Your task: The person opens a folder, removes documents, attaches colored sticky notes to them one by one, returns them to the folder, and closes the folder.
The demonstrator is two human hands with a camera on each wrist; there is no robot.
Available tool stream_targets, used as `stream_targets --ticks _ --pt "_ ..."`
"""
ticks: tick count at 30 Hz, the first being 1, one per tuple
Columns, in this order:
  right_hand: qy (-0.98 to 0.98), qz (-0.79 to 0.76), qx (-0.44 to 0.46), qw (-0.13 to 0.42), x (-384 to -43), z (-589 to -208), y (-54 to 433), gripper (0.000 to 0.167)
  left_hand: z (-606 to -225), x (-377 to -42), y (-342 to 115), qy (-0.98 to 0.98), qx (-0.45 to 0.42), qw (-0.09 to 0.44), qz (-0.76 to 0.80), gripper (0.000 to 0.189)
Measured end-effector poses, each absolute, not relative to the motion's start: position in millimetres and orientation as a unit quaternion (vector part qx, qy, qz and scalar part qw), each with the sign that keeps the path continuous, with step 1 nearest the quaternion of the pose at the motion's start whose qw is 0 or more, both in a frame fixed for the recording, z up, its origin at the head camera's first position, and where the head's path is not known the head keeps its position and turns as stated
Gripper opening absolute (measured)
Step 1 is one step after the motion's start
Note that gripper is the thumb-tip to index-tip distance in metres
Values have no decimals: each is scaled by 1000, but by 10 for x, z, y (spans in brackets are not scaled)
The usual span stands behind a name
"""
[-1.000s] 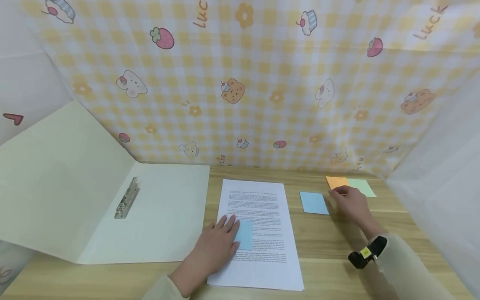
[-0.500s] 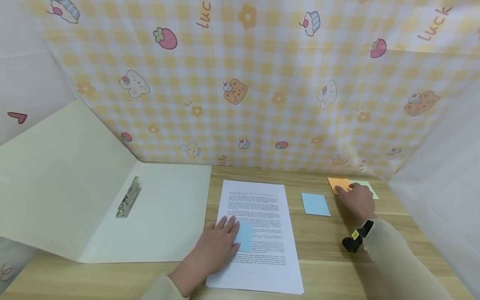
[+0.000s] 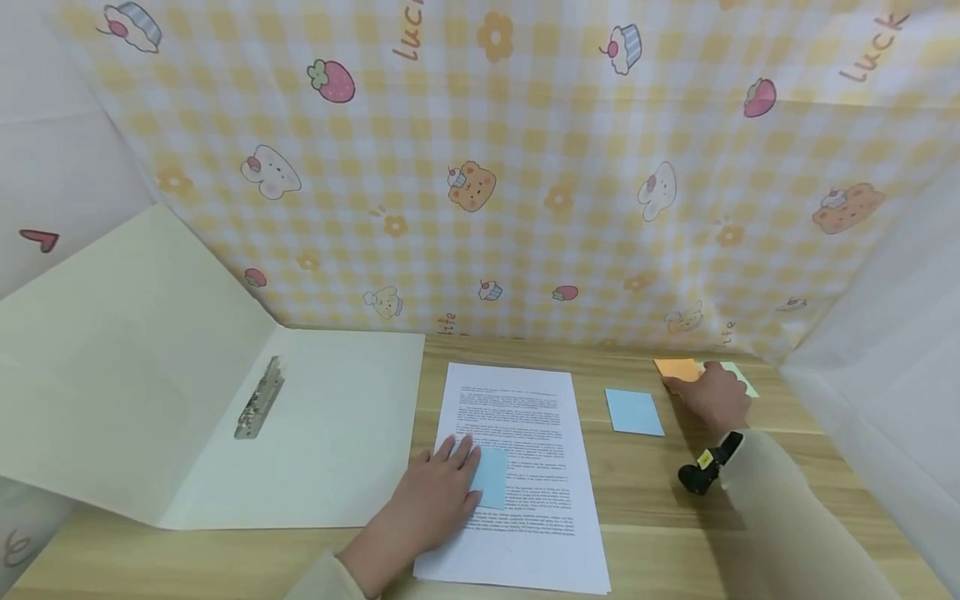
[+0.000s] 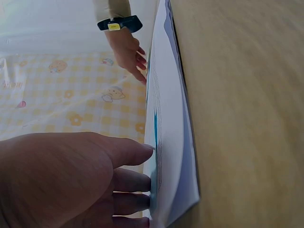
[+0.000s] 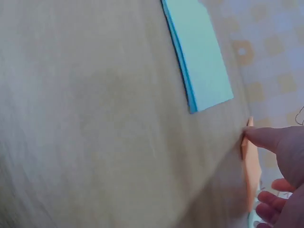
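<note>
In the head view, my left hand (image 3: 437, 496) rests with spread fingers on the stack of printed paper (image 3: 517, 550), its fingertips at the left edge of a blue sticky note (image 3: 491, 477) on the page. At the right, my right hand (image 3: 714, 398) is over the orange sticky notes (image 3: 673, 369). Its thumb touches their near edge, while the other fingers lie loosely bent towards the right side. The right wrist view shows the thumb (image 5: 263, 137) against the edge of the orange sticky notes (image 5: 251, 175); the index finger's contact is hidden.
A pad of blue sticky notes (image 3: 633, 412) lies between the paper and my right hand. Green sticky notes (image 3: 742, 379) are partly covered behind that hand. On the left, a white folder (image 3: 345, 433) lies spread out with a metal clip (image 3: 260, 398). A patterned cloth (image 3: 525, 167) hangs behind.
My right hand has moved right from the near left corner of the orange notes, partly covering the green ones, and its thumb has shifted back slightly left. My left hand has stayed on the paper.
</note>
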State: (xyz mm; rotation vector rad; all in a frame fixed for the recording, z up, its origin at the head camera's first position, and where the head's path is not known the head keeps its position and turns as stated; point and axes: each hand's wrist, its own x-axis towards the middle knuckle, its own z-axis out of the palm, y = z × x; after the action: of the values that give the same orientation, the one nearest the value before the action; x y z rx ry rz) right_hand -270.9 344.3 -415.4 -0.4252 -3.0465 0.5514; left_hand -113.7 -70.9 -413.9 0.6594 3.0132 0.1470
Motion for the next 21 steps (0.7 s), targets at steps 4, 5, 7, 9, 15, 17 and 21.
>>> stream_targets --ticks 4,5,7,9,15,17,21 --pt "-969 202 -137 -43 -2723 -4067 3477 75 -4137 -1137 -710 976 213 28 46 55" --pt "-966 210 -138 -56 -2722 -4043 3481 69 -4137 -1136 -712 976 213 28 46 55" --pt "-962 223 -139 -73 -2729 -4012 3490 62 -4143 -1138 -715 976 212 29 46 55" --pt "-965 221 -125 -67 -2731 -3992 3501 61 -4149 -1139 -717 976 212 30 49 55" --pt "-975 204 -83 -10 -2699 -4033 3524 75 -4149 -1136 -721 974 214 33 57 55" --pt "-972 215 -94 -2 -2687 -4044 3524 80 -4145 -1135 -723 974 215 32 56 55" --pt "-955 271 -117 -14 -2676 -4060 3533 90 -4158 -1142 -729 974 216 30 55 55"
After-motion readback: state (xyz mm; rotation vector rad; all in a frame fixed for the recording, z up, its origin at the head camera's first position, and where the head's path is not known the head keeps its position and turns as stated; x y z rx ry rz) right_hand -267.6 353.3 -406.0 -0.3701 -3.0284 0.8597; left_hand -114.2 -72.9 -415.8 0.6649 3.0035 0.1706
